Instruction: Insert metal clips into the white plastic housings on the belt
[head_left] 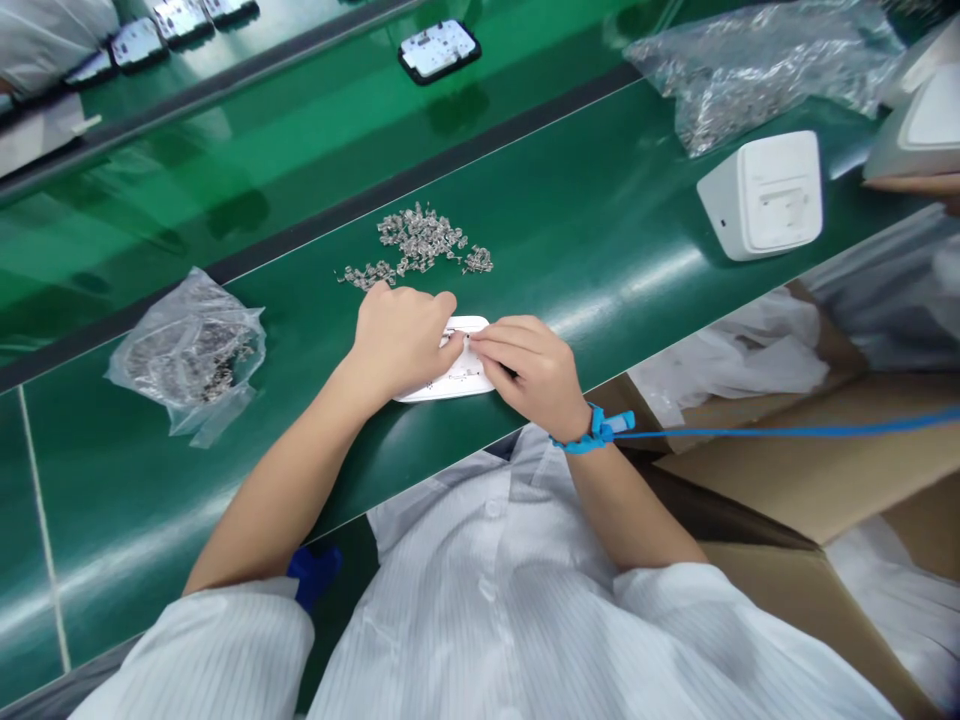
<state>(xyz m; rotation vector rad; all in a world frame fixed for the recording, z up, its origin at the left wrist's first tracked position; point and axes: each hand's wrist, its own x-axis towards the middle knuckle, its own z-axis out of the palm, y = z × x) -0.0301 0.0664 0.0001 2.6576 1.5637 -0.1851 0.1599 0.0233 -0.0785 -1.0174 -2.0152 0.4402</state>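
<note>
A white plastic piece (pixel 459 378) with small dark marks lies on the green table near its front edge, partly covered by both hands. My left hand (pixel 405 338) rests over its left part, fingers curled, thumb pointing right onto it. From the right, my right hand (pixel 531 370) reaches in with thumb and fingertips pressed together on its upper right part; whatever they pinch is too small to name. A blue wrist strap (pixel 592 428) with a cord circles my right wrist. Just beyond my left hand is a loose pile of small metal parts (pixel 421 240).
A clear bag of metal parts (pixel 196 350) lies left, another bag (pixel 750 75) upper right. A white housing (pixel 784 195) stands right. Beyond a dark rail, a circuit board (pixel 439 50) lies on a green belt. Open cardboard boxes (pixel 825 460) are at lower right. Another person's sleeve (pixel 56 35) shows upper left.
</note>
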